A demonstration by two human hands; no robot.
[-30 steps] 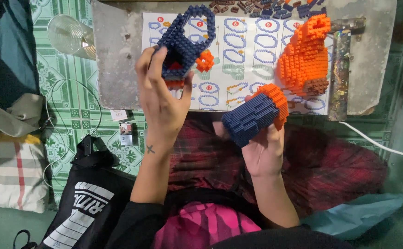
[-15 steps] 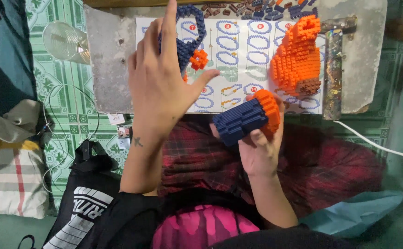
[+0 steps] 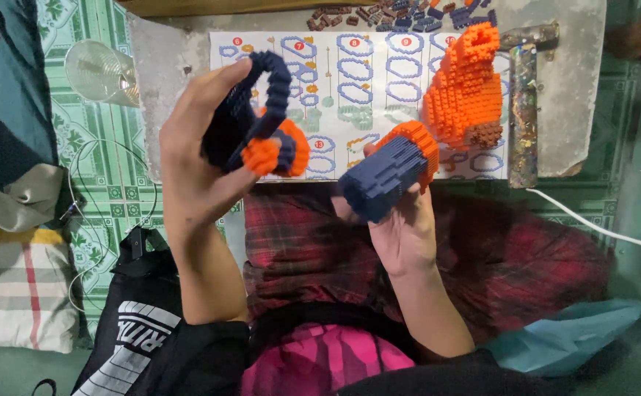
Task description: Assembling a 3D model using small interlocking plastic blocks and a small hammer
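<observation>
My left hand [image 3: 195, 169] grips a dark blue block piece with a loop on top and orange parts [image 3: 258, 121], raised above the low grey table [image 3: 166, 88]. In my right hand [image 3: 405, 231] sits a dark blue block cylinder with an orange end [image 3: 388, 172], held over my lap beside the left piece. A tall orange block figure [image 3: 465, 92] stands on the printed instruction sheet [image 3: 357, 88] at the right. Loose small blocks [image 3: 401, 11] lie along the table's far edge.
A clear glass [image 3: 100, 70] lies on the green patterned floor at the left. A black bag [image 3: 140, 315] and folded cloths [image 3: 19, 286] sit at my left side. A metal bar [image 3: 523, 110] lies on the table's right, and a white cable [image 3: 599, 227] runs across the floor.
My left hand has turned over and come back toward me with the looped blue piece, orange parts now facing up. My right hand has stayed nearly still with the cylinder.
</observation>
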